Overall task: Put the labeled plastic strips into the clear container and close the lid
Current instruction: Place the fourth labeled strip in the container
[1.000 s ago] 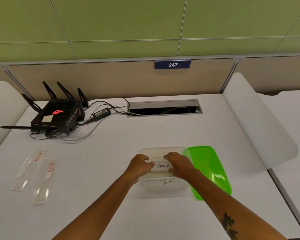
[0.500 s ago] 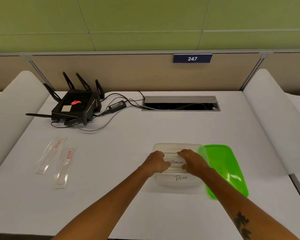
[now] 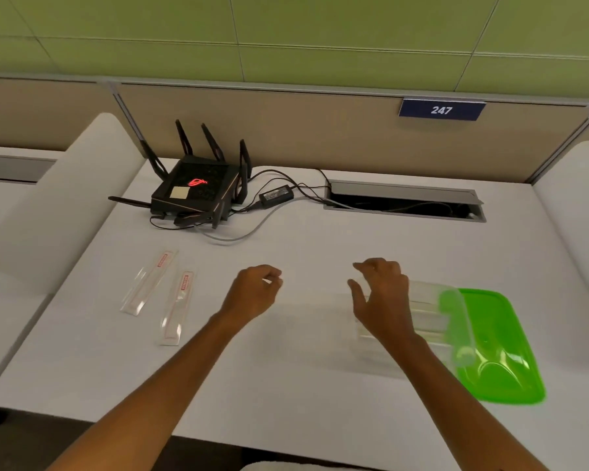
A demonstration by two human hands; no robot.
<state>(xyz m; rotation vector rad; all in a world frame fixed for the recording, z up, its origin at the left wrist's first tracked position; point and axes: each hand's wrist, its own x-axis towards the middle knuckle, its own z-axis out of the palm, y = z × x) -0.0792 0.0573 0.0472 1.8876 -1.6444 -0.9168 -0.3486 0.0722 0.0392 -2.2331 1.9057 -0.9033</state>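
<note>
Now both hands hover empty: the left hand (image 3: pixel 254 294) loosely curled over bare bench (image 3: pixel 286 385), the right hand (image 3: pixel 383 297) spread above the clear container (image 3: pixel 425 314). Its green lid (image 3: pixel 500 351) lies beside it at right; two labeled strips (image 3: pixel 164 294) rest far left.

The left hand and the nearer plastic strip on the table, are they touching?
Apart. The head view shows bare white table between the left hand and the nearer plastic strip; the fingers are curled, holding nothing.
</note>
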